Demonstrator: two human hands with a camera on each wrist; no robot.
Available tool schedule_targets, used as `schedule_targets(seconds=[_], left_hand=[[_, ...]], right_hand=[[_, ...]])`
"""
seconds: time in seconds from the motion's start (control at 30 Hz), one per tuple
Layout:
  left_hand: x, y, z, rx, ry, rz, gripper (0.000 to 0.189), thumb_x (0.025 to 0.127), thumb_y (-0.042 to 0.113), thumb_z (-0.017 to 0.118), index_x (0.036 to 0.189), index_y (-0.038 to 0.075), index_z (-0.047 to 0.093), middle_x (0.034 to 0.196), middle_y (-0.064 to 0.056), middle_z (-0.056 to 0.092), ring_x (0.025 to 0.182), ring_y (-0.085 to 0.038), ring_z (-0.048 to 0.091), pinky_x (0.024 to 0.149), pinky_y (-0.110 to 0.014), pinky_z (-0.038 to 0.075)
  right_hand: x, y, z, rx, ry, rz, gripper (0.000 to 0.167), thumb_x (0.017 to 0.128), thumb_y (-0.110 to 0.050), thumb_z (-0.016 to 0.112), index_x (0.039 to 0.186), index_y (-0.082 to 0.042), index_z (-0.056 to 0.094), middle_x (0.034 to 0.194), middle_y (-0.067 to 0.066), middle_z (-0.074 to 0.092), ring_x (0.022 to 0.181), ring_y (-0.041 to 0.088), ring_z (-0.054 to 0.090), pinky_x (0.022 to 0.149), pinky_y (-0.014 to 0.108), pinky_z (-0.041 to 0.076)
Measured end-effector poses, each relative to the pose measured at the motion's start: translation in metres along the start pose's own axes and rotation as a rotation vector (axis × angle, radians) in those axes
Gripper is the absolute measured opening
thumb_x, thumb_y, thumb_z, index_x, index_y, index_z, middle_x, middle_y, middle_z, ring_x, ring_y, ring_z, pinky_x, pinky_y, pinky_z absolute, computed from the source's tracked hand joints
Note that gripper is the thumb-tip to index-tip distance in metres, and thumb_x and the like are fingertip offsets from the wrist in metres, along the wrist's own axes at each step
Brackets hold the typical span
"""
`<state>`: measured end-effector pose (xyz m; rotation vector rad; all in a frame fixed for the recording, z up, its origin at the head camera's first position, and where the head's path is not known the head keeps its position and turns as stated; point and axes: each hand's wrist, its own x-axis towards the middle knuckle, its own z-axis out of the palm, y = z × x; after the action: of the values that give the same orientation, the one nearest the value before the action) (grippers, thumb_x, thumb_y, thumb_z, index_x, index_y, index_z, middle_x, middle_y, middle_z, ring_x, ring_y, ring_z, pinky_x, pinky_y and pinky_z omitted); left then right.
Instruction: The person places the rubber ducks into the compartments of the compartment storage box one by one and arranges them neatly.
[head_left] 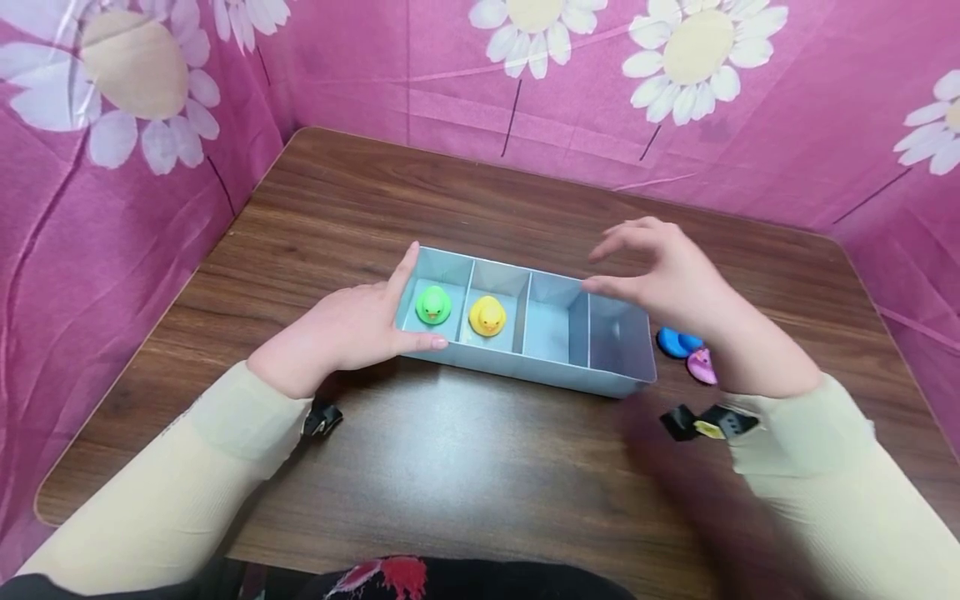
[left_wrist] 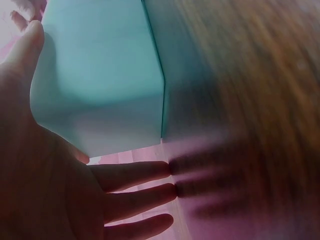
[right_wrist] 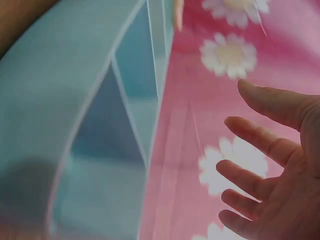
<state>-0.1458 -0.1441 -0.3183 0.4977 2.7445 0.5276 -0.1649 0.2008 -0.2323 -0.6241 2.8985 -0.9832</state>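
A pale blue box (head_left: 517, 367) with several compartments lies on the table in the head view. A green rubber duck (head_left: 433, 306) sits in its leftmost compartment and a yellow rubber duck (head_left: 487, 316) in the one beside it. My left hand (head_left: 360, 329) rests against the box's left end, thumb along the front rim and index finger at the back corner. Above the right end of the box is my right hand (head_left: 667, 275), fingers spread apart with nothing between them. Just right of the box lie a blue rubber duck (head_left: 677, 342) and a pink rubber duck (head_left: 701, 365), partly hidden by the right wrist.
The brown wooden table (head_left: 420, 475) has rounded corners. A pink cloth (head_left: 450, 92) printed with white daisies hangs behind it and at both sides. Black devices are strapped at both wrists. The person's dark clothing (head_left: 480, 579) shows at the front edge.
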Motion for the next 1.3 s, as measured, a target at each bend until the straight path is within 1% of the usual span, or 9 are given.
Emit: schedule_targets(seconds=[0.17, 0.27, 0.3, 0.43, 0.5, 0.6, 0.73, 0.9, 1.3], left_hand=[[0.001, 0.001, 0.001, -0.006, 0.0, 0.009, 0.124, 0.074, 0.09, 0.046, 0.155, 0.025, -0.021, 0.142, -0.021, 0.051, 0.125, -0.033, 0.054, 0.098, -0.051, 0.043], [0.003, 0.001, 0.001, -0.001, -0.001, 0.012, 0.124, 0.074, 0.09, 0.046, 0.155, 0.025, -0.021, 0.14, -0.02, 0.053, 0.123, -0.033, 0.055, 0.096, -0.051, 0.044], [0.003, 0.001, 0.001, 0.0, 0.0, 0.012, 0.124, 0.073, 0.09, 0.046, 0.155, 0.025, -0.021, 0.14, -0.02, 0.053, 0.122, -0.033, 0.056, 0.096, -0.051, 0.044], [0.003, 0.0, 0.001, -0.011, -0.002, 0.005, 0.125, 0.073, 0.09, 0.047, 0.156, 0.024, -0.02, 0.139, -0.02, 0.053, 0.122, -0.032, 0.056, 0.096, -0.051, 0.044], [0.003, 0.0, 0.001, -0.018, -0.006, -0.001, 0.125, 0.073, 0.09, 0.047, 0.156, 0.025, -0.02, 0.141, -0.02, 0.052, 0.123, -0.033, 0.055, 0.097, -0.051, 0.044], [0.002, -0.001, 0.001, -0.027, -0.011, -0.007, 0.124, 0.073, 0.09, 0.047, 0.155, 0.025, -0.02, 0.143, -0.02, 0.05, 0.124, -0.032, 0.054, 0.098, -0.051, 0.043], [0.0, -0.001, 0.001, -0.032, -0.01, -0.006, 0.124, 0.074, 0.089, 0.047, 0.155, 0.025, -0.02, 0.144, -0.02, 0.049, 0.125, -0.032, 0.053, 0.099, -0.05, 0.042], [-0.002, -0.001, 0.0, -0.03, -0.023, -0.005, 0.124, 0.073, 0.091, 0.045, 0.155, 0.025, -0.022, 0.146, -0.02, 0.047, 0.127, -0.033, 0.051, 0.101, -0.051, 0.041], [-0.003, 0.001, 0.0, -0.019, -0.01, -0.008, 0.124, 0.074, 0.09, 0.046, 0.155, 0.026, -0.022, 0.143, -0.02, 0.05, 0.125, -0.034, 0.054, 0.098, -0.052, 0.042]], right_hand=[[-0.04, 0.041, -0.029, -0.011, 0.064, 0.206, 0.037, 0.082, -0.027, 0.083, 0.112, -0.007, 0.073, 0.126, 0.005, 0.057, 0.126, 0.022, 0.043, 0.104, 0.051, 0.03], [-0.065, 0.071, -0.038, -0.029, 0.084, 0.309, 0.042, 0.084, -0.031, 0.081, 0.116, -0.006, 0.071, 0.125, -0.002, 0.054, 0.124, 0.013, 0.042, 0.107, 0.052, 0.029], [-0.072, 0.081, -0.04, -0.033, 0.088, 0.328, 0.042, 0.085, -0.032, 0.081, 0.117, -0.006, 0.071, 0.123, -0.004, 0.054, 0.121, 0.01, 0.042, 0.106, 0.048, 0.029], [-0.097, 0.117, -0.044, -0.058, 0.089, 0.401, 0.043, 0.085, -0.035, 0.079, 0.116, -0.007, 0.071, 0.11, -0.021, 0.054, 0.109, 0.0, 0.041, 0.09, 0.033, 0.034], [-0.107, 0.132, -0.045, -0.054, 0.088, 0.426, 0.042, 0.085, -0.036, 0.08, 0.114, -0.007, 0.072, 0.103, -0.026, 0.055, 0.104, 0.0, 0.042, 0.079, 0.025, 0.034], [-0.117, 0.146, -0.044, -0.057, 0.086, 0.47, 0.043, 0.084, -0.038, 0.08, 0.112, -0.006, 0.072, 0.098, -0.027, 0.056, 0.102, 0.006, 0.044, 0.072, 0.022, 0.036], [-0.123, 0.149, -0.037, -0.105, 0.09, 0.517, 0.043, 0.085, -0.042, 0.078, 0.104, -0.004, 0.073, 0.095, -0.013, 0.061, 0.096, 0.018, 0.047, 0.065, 0.024, 0.038], [-0.122, 0.142, -0.029, -0.169, 0.089, 0.533, 0.044, 0.086, -0.044, 0.076, 0.096, -0.002, 0.073, 0.083, 0.002, 0.064, 0.081, 0.022, 0.046, 0.057, 0.029, 0.036], [-0.118, 0.135, -0.023, -0.272, 0.089, 0.531, 0.048, 0.082, -0.051, 0.077, 0.08, -0.004, 0.071, 0.065, -0.001, 0.059, 0.071, 0.021, 0.048, 0.053, 0.03, 0.037]])
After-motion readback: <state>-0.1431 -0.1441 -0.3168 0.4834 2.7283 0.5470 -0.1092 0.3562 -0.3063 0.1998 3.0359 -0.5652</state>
